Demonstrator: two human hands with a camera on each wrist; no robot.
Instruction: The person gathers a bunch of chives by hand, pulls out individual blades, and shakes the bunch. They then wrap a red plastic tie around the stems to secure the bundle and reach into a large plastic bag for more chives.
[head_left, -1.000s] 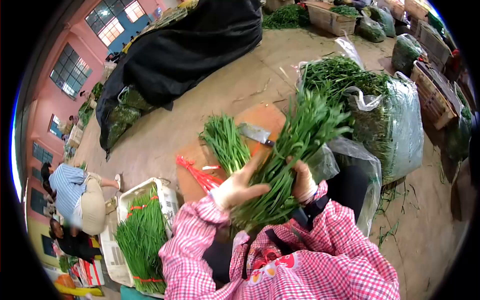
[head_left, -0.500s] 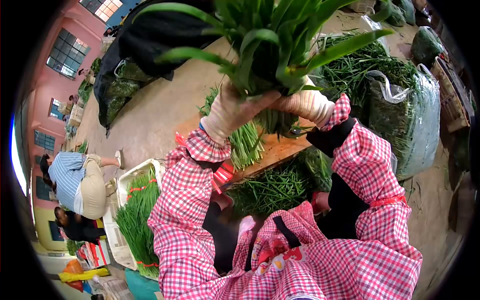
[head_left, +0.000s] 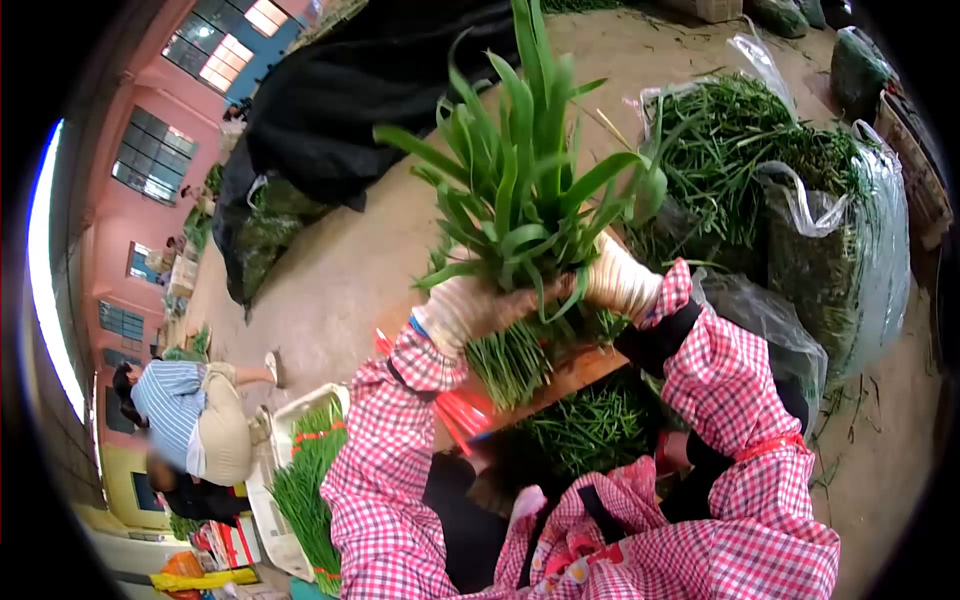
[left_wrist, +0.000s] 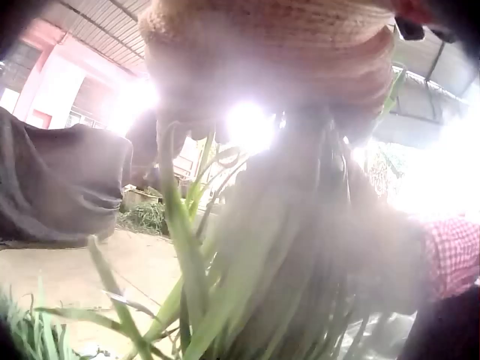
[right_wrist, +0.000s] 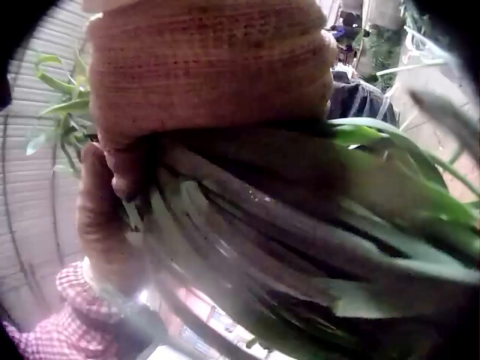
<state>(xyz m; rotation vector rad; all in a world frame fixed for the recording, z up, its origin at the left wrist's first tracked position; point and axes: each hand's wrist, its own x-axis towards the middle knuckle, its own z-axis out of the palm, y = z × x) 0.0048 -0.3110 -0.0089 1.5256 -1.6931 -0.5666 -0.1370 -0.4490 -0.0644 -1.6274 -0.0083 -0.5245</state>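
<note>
Both gloved hands hold a thick bunch of garlic chives (head_left: 520, 190) upright, its leaf tips fanning up and away. My left hand (head_left: 470, 305) grips its left side, and my right hand (head_left: 612, 278) wraps its right side. In the right wrist view the glove (right_wrist: 210, 71) presses over the packed stalks (right_wrist: 247, 232). Glare washes out much of the left wrist view, where stalks hang below the glove (left_wrist: 277, 52). Beneath the hands, a second bunch of chives (head_left: 508, 368) lies on an orange-brown board (head_left: 585, 370), beside red strips (head_left: 465, 415).
At the left stands a white crate (head_left: 285, 530) with chives (head_left: 312, 485) tied by red bands. Loose greens (head_left: 595, 425) lie below the board's near edge. A big plastic sack (head_left: 870, 260) of greens stands at the right. Black sheeting (head_left: 370, 110) covers a heap behind; a person (head_left: 195, 410) bends at the left.
From low over the board, the bunch was raised upright toward the head camera, then lowered slightly. My left hand, open a second ago, now grips it. The knife on the board is now hidden.
</note>
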